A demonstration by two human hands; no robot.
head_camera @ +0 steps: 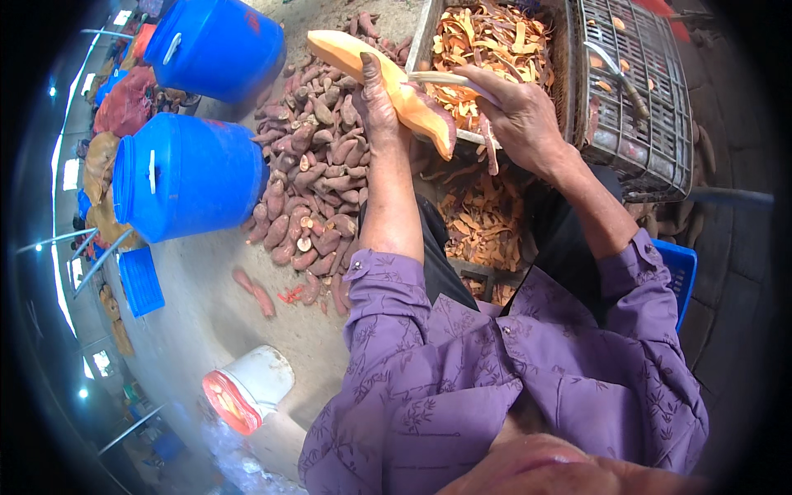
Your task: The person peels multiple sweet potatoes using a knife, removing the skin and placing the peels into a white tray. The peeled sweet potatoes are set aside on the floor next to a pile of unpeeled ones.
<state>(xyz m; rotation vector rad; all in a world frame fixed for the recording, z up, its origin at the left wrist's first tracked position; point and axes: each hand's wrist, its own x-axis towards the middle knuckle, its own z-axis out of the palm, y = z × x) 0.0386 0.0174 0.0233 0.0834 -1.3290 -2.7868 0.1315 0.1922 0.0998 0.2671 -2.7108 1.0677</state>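
A large sweet potato (402,93), mostly peeled to orange flesh, lies tilted in my left hand (378,102), its thumb across the upper side. Purple skin remains along its lower right edge. My right hand (520,117) grips the pale handle of a peeling tool (442,78), whose head touches the sweet potato near its middle. A strip of peel (489,145) hangs below my right hand. Orange and purple peelings (495,43) fill a crate under and beyond the hands, and more peelings (482,216) lie between my legs.
Unpeeled sweet potatoes (309,167) are heaped on the floor at left, beside two blue plastic barrels (192,176). A white bucket (260,374) stands lower left. At right, a curved knife (625,80) rests on an upturned plastic crate (665,117). A blue basket (677,266) is beside my right arm.
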